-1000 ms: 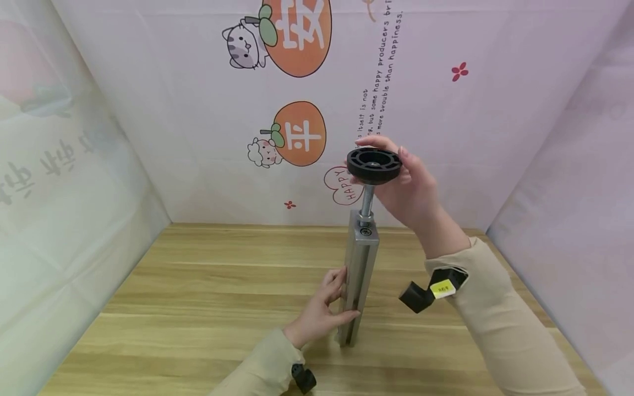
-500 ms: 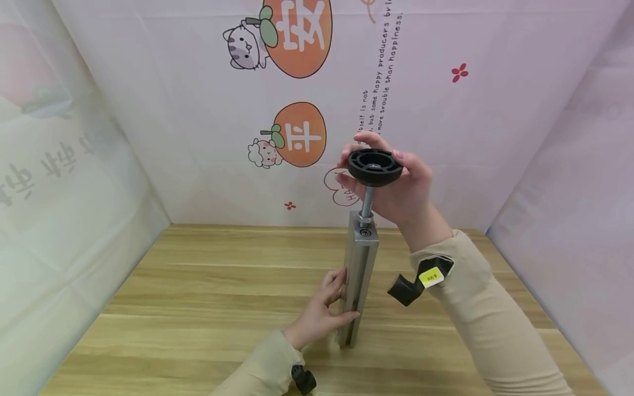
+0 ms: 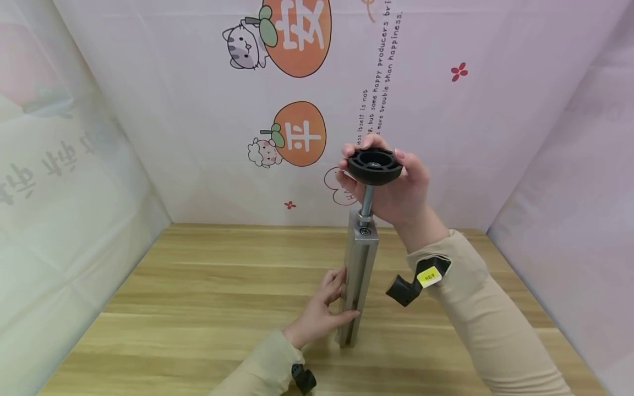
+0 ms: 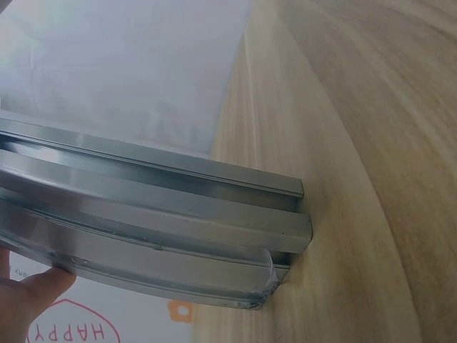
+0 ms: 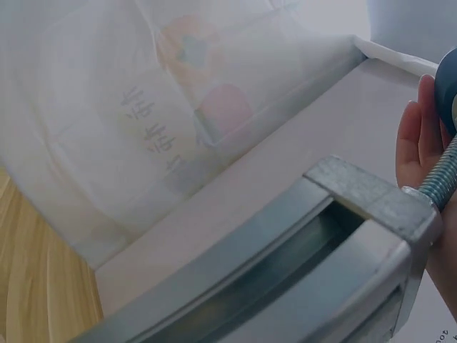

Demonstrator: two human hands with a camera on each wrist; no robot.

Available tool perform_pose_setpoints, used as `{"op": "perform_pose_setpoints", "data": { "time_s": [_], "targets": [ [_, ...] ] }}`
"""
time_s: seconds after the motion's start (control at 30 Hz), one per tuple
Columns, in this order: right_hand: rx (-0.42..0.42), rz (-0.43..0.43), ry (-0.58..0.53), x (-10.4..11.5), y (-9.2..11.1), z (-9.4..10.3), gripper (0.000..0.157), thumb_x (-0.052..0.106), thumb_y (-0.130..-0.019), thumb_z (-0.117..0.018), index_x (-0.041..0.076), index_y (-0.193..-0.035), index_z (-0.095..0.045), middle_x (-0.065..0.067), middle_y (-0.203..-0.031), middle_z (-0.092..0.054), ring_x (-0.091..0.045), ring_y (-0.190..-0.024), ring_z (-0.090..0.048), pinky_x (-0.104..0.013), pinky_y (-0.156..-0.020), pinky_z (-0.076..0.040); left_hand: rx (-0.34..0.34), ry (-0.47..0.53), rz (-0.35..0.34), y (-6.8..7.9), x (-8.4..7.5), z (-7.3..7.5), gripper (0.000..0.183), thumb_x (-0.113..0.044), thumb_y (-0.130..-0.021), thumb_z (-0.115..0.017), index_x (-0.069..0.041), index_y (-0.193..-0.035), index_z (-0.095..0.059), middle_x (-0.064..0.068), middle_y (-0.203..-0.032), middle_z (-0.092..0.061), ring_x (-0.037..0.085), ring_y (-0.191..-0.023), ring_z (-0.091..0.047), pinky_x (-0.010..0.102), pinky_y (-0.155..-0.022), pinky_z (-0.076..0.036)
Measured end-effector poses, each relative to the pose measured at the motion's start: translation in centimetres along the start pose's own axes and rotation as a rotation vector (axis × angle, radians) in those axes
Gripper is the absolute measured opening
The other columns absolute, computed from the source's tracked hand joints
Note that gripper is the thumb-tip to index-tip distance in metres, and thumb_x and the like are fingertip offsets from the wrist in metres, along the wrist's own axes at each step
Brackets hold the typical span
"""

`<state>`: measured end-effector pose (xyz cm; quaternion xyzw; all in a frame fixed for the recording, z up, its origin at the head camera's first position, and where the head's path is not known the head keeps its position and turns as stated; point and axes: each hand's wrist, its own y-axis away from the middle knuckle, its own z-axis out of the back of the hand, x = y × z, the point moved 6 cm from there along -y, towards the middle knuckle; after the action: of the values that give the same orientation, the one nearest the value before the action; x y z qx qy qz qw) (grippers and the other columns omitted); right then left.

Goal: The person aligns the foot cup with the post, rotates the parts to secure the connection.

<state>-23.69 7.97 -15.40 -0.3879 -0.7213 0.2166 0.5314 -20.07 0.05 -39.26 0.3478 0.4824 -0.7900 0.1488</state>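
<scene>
An aluminium extrusion profile stands upright on the table, its slotted lower end meeting the wood in the left wrist view. My left hand grips its lower half, thumb across the near face. From the metal end plate on top rises a threaded rod with a nut at its base. A black round levelling foot caps the rod, hollow side up. My right hand holds this foot by its rim, thumb on the right and fingers around the far and left sides.
The wooden table runs back to a printed white cloth, with cloth walls on both sides. Wrist cameras are strapped over both beige sleeves.
My right hand has turned around the foot's rim, its wrist and forearm shifting left and its fingers settling again on the far side. The left hand and profile stay put.
</scene>
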Motion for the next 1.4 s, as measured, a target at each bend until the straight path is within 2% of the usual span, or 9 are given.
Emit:
{"op": "perform_pose_setpoints", "data": {
  "time_s": [0.2, 0.33, 0.53, 0.8, 0.97, 1.1, 1.23, 1.33, 1.4],
  "targets": [
    [0.015, 0.007, 0.028, -0.3, 0.2, 0.1, 0.027, 0.024, -0.092, -0.052, 0.002, -0.109, -0.055, -0.013, -0.113, -0.049, -0.023, -0.107, -0.053, -0.030, -0.100, -0.043, 0.001, 0.024, 0.052, 0.3, 0.2, -0.1, 0.095, 0.004, -0.085, -0.065, -0.026, -0.152, -0.005, 0.020, -0.136, -0.029, 0.010, -0.122, -0.036, 0.031, -0.094, -0.046],
    [0.009, 0.027, 0.078, 0.1, 0.4, 0.1, 0.027, 0.024, -0.094, -0.053, 0.003, -0.110, -0.057, -0.014, -0.117, -0.050, -0.024, -0.110, -0.054, -0.030, -0.103, -0.041, 0.003, 0.010, 0.044, 0.3, 0.2, -0.2, 0.093, 0.004, -0.086, -0.065, -0.022, -0.152, -0.005, 0.019, -0.135, -0.030, 0.010, -0.122, -0.036, 0.031, -0.093, -0.046],
    [-0.069, 0.070, 0.290, 0.9, 0.8, 0.3, 0.025, 0.028, -0.092, -0.058, 0.008, -0.106, -0.062, -0.012, -0.119, -0.053, -0.026, -0.113, -0.052, -0.032, -0.106, -0.036, 0.007, 0.006, 0.025, 0.2, 0.0, -0.3, 0.094, 0.005, -0.085, -0.065, -0.023, -0.152, -0.004, 0.020, -0.134, -0.030, 0.010, -0.121, -0.036, 0.032, -0.094, -0.047],
    [-0.227, 0.196, 0.605, 2.0, 1.2, 0.2, 0.022, 0.030, -0.086, -0.070, 0.011, -0.097, -0.070, -0.009, -0.113, -0.061, -0.025, -0.112, -0.048, -0.028, -0.090, -0.047, -0.007, 0.022, -0.004, 0.1, 0.1, -0.1, 0.095, 0.006, -0.084, -0.065, -0.025, -0.152, -0.006, 0.022, -0.133, -0.030, 0.010, -0.123, -0.036, 0.032, -0.091, -0.049],
    [-0.324, 0.270, 0.819, 2.6, 1.5, -0.2, 0.024, 0.033, -0.082, -0.073, 0.015, -0.096, -0.072, -0.004, -0.111, -0.064, -0.023, -0.114, -0.048, -0.026, -0.090, -0.049, -0.013, 0.021, 0.013, 0.1, 0.1, 0.1, 0.096, 0.006, -0.084, -0.065, -0.026, -0.152, -0.007, 0.021, -0.135, -0.029, 0.009, -0.123, -0.036, 0.034, -0.091, -0.049],
    [-0.384, 0.282, 0.997, 3.0, 1.8, -0.5, 0.026, 0.040, -0.080, -0.073, 0.021, -0.098, -0.072, 0.002, -0.110, -0.064, -0.020, -0.111, -0.053, -0.024, -0.085, -0.052, -0.016, 0.040, 0.037, 0.0, 0.2, 0.1, 0.097, 0.006, -0.084, -0.065, -0.030, -0.152, -0.007, 0.021, -0.135, -0.029, 0.008, -0.122, -0.037, 0.035, -0.090, -0.050],
    [-0.389, 0.256, 1.095, 3.3, 2.2, -0.7, 0.025, 0.040, -0.082, -0.071, 0.023, -0.101, -0.071, 0.003, -0.113, -0.063, -0.018, -0.106, -0.057, -0.024, -0.082, -0.054, -0.017, 0.051, 0.057, 0.0, 0.4, 0.0, 0.098, 0.007, -0.083, -0.066, -0.033, -0.151, -0.007, 0.020, -0.136, -0.028, 0.008, -0.123, -0.037, 0.034, -0.091, -0.049],
    [-0.351, 0.241, 1.136, 3.5, 2.5, -0.8, 0.019, 0.028, -0.089, -0.067, 0.021, -0.106, -0.069, 0.000, -0.116, -0.061, -0.019, -0.106, -0.058, -0.024, -0.085, -0.053, -0.015, 0.053, 0.063, 0.0, 0.4, -0.1, 0.098, 0.007, -0.083, -0.066, -0.033, -0.151, -0.007, 0.020, -0.136, -0.029, 0.008, -0.123, -0.037, 0.033, -0.091, -0.049],
    [-0.318, 0.231, 1.150, 3.6, 2.6, -0.9, 0.021, 0.017, -0.090, -0.062, 0.021, -0.110, -0.068, -0.002, -0.118, -0.059, -0.020, -0.107, -0.057, -0.024, -0.087, -0.052, -0.014, 0.057, 0.068, 0.1, 0.5, -0.2, 0.098, 0.007, -0.083, -0.065, -0.032, -0.151, -0.007, 0.020, -0.136, -0.029, 0.009, -0.122, -0.038, 0.033, -0.090, -0.050]
  ]
}}
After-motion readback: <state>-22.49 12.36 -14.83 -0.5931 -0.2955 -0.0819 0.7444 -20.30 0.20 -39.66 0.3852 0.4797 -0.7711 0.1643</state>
